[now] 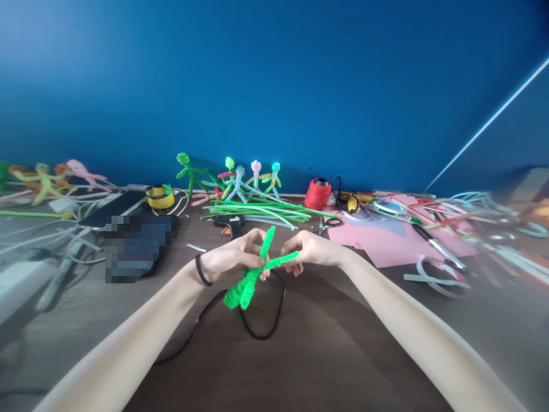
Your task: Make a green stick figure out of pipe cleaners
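Over the middle of the table, a bright green pipe cleaner figure (250, 281) is held in the air, with thick wound parts pointing down towards me and two thinner limbs crossing above them. My left hand (231, 256), with a black band on its wrist, is closed around its middle; some of those fingers are hidden behind the green wire. From the other side, my right hand (316, 248) pinches the end of the limb that points right. Below the figure a black cable (274, 336) loops on the tabletop.
Just beyond my hands lie a glue gun (231, 223) and loose green pipe cleaners (266, 210). Small pipe cleaner figures (240, 182) stand by the blue wall. To the right are red thread (318, 193), scissors (326, 224) and pink paper (377, 243); a dark phone (143, 246) lies left.
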A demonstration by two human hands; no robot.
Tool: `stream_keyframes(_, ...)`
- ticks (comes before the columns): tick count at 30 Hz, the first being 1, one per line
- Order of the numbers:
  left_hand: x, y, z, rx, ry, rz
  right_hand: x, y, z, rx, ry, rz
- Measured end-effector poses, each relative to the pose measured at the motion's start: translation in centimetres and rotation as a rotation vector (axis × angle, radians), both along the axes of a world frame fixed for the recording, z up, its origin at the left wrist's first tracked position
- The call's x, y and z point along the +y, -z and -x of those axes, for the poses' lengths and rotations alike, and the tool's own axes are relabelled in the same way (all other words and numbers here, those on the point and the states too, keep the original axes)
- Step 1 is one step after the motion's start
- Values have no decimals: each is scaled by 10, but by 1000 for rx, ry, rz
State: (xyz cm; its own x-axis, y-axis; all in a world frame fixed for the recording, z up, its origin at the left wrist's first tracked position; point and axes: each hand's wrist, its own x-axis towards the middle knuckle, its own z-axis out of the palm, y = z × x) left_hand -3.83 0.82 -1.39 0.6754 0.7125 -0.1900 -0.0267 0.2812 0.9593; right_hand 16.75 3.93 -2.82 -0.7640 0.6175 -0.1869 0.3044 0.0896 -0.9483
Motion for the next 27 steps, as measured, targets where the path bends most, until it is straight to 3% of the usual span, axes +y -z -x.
stream_keyframes(4,-1,0,0,89,139,-1,-2,-2,0,-46,21,-56)
stream_keyframes(10,0,1,-3,211,80,-11,-12,-11,4,-79,157,-332)
stream_keyframes(18,-5,5,-14,198,-177,23,-28,-25,15,-95,161,-815)
stream_keyframes(27,2,4,-13,209,-491,-62,-28,-24,15,-52,267,-935)
